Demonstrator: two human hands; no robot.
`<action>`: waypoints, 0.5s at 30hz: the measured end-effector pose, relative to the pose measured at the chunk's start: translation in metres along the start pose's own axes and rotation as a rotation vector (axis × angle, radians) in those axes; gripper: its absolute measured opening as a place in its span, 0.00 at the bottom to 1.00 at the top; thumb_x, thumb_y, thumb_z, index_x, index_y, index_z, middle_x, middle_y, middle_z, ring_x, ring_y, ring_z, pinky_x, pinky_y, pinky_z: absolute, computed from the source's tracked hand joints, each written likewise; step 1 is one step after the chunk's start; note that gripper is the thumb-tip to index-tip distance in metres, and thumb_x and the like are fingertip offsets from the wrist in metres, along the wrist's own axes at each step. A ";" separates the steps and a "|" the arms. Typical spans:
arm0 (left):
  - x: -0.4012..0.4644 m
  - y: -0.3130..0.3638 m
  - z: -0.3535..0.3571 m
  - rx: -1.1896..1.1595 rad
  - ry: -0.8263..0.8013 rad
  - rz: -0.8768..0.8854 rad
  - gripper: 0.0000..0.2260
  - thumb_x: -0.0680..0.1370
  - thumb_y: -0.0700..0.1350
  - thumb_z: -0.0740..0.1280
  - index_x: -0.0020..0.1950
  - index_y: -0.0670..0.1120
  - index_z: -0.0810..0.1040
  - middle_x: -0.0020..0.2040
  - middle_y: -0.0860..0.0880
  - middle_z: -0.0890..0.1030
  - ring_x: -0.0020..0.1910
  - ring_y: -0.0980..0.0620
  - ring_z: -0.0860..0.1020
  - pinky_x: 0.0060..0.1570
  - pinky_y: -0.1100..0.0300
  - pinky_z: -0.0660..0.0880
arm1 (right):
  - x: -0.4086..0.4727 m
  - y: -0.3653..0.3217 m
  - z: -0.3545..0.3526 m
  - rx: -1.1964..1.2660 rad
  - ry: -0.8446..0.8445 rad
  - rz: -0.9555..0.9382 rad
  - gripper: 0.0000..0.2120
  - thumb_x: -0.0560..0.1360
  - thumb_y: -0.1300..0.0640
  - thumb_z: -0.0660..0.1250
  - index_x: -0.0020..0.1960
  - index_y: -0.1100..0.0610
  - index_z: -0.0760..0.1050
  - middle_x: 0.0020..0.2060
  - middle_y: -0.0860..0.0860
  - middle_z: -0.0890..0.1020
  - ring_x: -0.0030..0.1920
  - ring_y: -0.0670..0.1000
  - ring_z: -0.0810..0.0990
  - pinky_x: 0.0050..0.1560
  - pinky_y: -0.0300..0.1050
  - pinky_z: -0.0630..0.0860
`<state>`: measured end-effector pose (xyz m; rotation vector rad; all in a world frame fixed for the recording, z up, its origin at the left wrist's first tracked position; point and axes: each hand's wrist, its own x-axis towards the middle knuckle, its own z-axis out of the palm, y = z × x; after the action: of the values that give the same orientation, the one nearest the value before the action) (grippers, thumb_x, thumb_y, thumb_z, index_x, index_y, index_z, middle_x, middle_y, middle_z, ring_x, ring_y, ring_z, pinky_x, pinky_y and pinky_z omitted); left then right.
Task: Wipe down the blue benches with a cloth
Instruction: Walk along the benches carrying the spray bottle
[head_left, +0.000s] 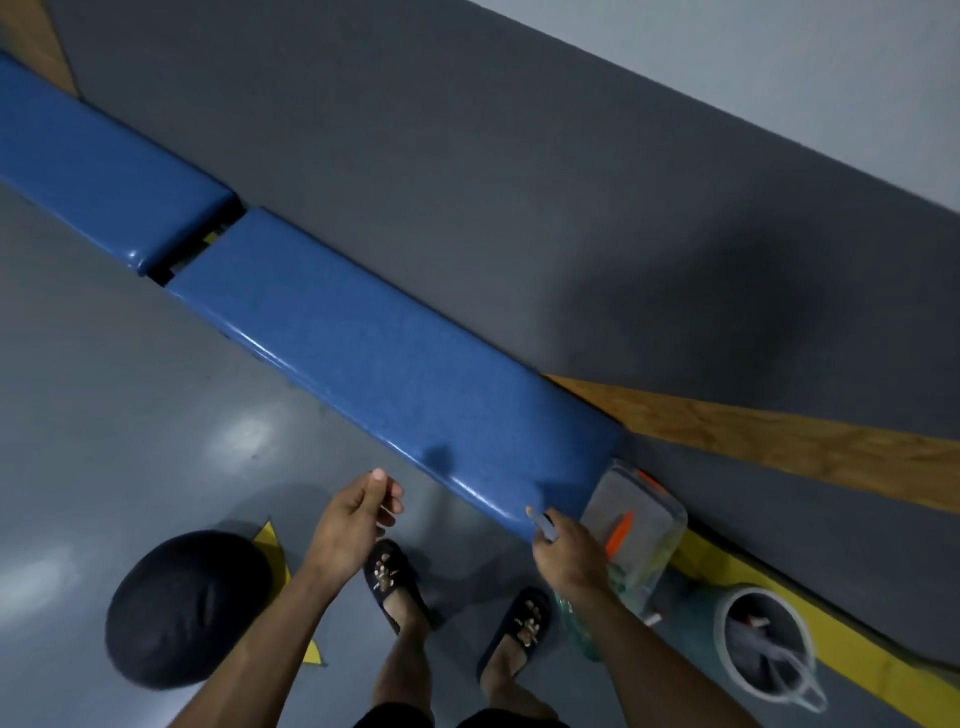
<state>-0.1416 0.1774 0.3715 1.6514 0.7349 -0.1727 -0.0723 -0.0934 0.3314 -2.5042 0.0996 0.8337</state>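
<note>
Grey floor (130, 374) and grey wall here, two blue benches (395, 374) end to end along the wall, padded tops glossy at the edge. The left hand (358, 512) hangs loosely curled and empty; the right hand (558, 538) pinches something small and bluish at the near bench's corner. Whether that's the cloth, I can't tell, and so small a piece could skip patches or knock the clear tub (641, 525) beside the end.

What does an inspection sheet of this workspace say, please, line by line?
Surface: near blue bench bare on top, glossy; second blue bench beyond a gap.
Job's things: cloth not seen.
Clutter: clear plastic container at the bench end, white bucket, black round object on the floor.
Grippers: left hand loosely curled, holding nothing; right hand at the bench corner, grip unclear.
Cables: nothing seen.
Surroundings: grey floor, grey wall, yellow floor stripe.
</note>
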 end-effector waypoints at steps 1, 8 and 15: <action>0.005 -0.002 -0.009 -0.008 0.001 -0.007 0.19 0.80 0.60 0.55 0.40 0.53 0.80 0.37 0.49 0.82 0.34 0.55 0.78 0.40 0.54 0.74 | 0.001 -0.007 0.003 0.015 0.019 0.021 0.09 0.76 0.56 0.64 0.55 0.53 0.77 0.50 0.55 0.82 0.52 0.60 0.78 0.42 0.45 0.68; 0.048 0.001 -0.065 -0.107 -0.048 0.002 0.20 0.78 0.61 0.57 0.39 0.49 0.81 0.33 0.49 0.80 0.32 0.55 0.76 0.36 0.58 0.72 | 0.032 -0.053 -0.011 0.086 0.167 0.105 0.07 0.77 0.57 0.63 0.53 0.55 0.76 0.47 0.58 0.81 0.45 0.60 0.77 0.45 0.54 0.73; 0.081 0.013 -0.110 -0.130 -0.079 0.036 0.21 0.77 0.62 0.58 0.40 0.48 0.82 0.34 0.49 0.81 0.31 0.57 0.76 0.32 0.68 0.73 | 0.052 -0.095 -0.020 0.051 0.260 0.221 0.05 0.77 0.53 0.60 0.48 0.49 0.75 0.46 0.54 0.81 0.41 0.58 0.78 0.41 0.47 0.73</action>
<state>-0.1025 0.3087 0.3678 1.5247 0.6431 -0.1606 0.0018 -0.0159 0.3558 -2.5719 0.4862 0.5743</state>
